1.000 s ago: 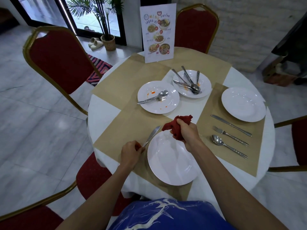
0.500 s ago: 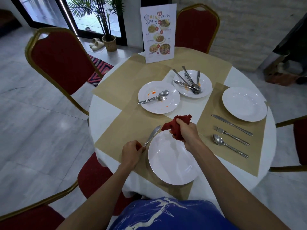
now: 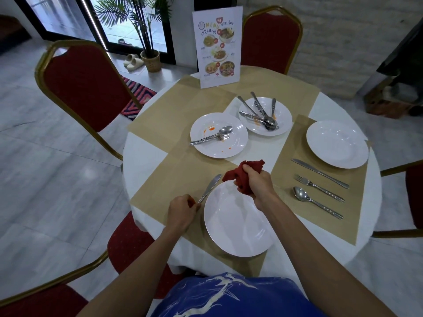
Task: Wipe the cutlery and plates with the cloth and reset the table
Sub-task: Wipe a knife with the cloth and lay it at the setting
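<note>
My right hand [image 3: 257, 183] grips a bunched red cloth [image 3: 242, 173] above the far rim of a clean white plate [image 3: 235, 221] at the near place. My left hand [image 3: 182, 211] holds the handle of a table knife [image 3: 210, 187] that lies on the tan mat left of that plate. A stained plate [image 3: 217, 136] with a spoon and fork on it sits in the middle. Behind it, another plate [image 3: 265, 116] carries several pieces of cutlery. At the right, a clean plate [image 3: 337, 144] stands above a knife [image 3: 320, 173], fork [image 3: 319, 187] and spoon [image 3: 317, 202].
A standing menu card [image 3: 218, 45] is at the table's far edge. Red chairs with gold frames stand at the left [image 3: 84, 88], far side [image 3: 271, 40] and right [image 3: 412, 197]. A potted plant [image 3: 150, 59] and slippers sit on the floor by the window.
Hardly anything has changed; both hands stay in place with the knife and cloth, and the view has shifted slightly.
</note>
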A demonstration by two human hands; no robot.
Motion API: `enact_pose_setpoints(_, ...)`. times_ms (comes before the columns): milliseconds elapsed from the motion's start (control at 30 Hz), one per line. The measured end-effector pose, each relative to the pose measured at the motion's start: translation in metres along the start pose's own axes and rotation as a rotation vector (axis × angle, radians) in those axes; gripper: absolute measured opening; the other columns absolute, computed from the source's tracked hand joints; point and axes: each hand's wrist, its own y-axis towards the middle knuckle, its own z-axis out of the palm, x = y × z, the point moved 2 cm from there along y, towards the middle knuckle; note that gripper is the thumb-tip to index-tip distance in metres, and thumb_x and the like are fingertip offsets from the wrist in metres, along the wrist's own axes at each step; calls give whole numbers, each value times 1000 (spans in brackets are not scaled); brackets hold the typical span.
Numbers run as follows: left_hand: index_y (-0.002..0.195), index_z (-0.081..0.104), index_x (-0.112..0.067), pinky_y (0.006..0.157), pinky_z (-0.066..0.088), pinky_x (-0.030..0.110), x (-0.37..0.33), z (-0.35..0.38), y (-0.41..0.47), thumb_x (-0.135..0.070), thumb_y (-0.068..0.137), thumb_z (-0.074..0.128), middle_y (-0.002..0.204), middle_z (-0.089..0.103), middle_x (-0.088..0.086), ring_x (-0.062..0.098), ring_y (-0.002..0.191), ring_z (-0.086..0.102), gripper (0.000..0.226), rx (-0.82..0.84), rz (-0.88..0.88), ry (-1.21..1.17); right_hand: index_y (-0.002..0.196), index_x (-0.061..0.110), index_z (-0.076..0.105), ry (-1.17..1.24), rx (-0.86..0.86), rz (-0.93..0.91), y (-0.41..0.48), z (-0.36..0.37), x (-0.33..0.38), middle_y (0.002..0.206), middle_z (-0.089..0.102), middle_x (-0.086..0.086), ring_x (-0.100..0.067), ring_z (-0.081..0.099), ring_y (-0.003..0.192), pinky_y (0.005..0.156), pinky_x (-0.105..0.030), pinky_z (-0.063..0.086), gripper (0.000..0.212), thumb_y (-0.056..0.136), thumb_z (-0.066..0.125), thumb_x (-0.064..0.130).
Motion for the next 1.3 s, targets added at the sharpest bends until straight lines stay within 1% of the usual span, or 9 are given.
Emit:
enact_pose_setpoints(233,79,70,-9,68,47,33,-12,-10,6,-26,91,60,82,67,7,25,78,61,23,134,133,250,95,5,65,15,6,1,2,0,0,79,72,-17,-22,66,59,57,-34,56,16,101,60,19)
enact_pose_setpoints(400,63,59,-11,65,49,33,-12,-17,12,-18,91,57,72,66,8,25,72,62,28,183,85,217,96,5,66,17,-4,-2,3,-1,-1,77,72,-17,-22,66,59,58,-34,56,16,100,61,19)
enact_pose_setpoints(467,68,62,-10,66,51,34,-9,-20,11,-18,92,56,72,64,6,24,71,61,26,157,74,215,99,4,67,24,-9,1,4,-2,-2,78,72,-18,-22,66,58,57,-33,56,17,100,61,19)
enact_pose_setpoints(600,79,67,-9,63,42,30,-6,-21,8,-16,93,53,77,62,3,21,72,57,21,68,51,201,101,3,66,33,-6,6,4,-1,-3,80,71,-18,-22,65,58,55,-32,55,17,100,61,19)
enact_pose_setpoints(733,96,72,-18,63,45,31,-6,-19,8,-13,91,53,92,67,4,24,81,62,20,53,75,172,101,5,67,26,-5,8,3,0,-4,81,72,-18,-23,66,62,59,-34,56,16,100,61,20)
enact_pose_setpoints(800,97,74,-21,61,44,31,-7,-17,6,-11,90,50,91,66,3,24,81,62,27,57,87,160,103,4,67,24,-7,9,3,0,-6,82,72,-18,-23,66,62,58,-33,56,17,100,61,20)
enact_pose_setpoints(933,98,77,-27,65,55,35,-8,-15,5,-11,90,48,89,68,-1,19,79,62,33,50,68,125,106,4,67,18,-7,17,4,-1,-10,82,72,-17,-24,67,63,57,-32,55,18,100,61,20)
enact_pose_setpoints(1067,103,77,-27,64,49,29,-9,-14,3,-13,92,50,92,72,-1,18,81,62,32,34,58,77,105,3,67,23,-3,23,4,0,-10,81,71,-18,-24,66,62,57,-33,55,18,100,61,20)
enact_pose_setpoints(1300,108,76,-26,70,53,30,-6,-13,5,-12,94,53,100,73,-2,17,89,63,30,33,41,22,103,3,67,25,-5,29,3,-2,-11,81,72,-18,-23,67,62,58,-33,55,18,100,60,20)
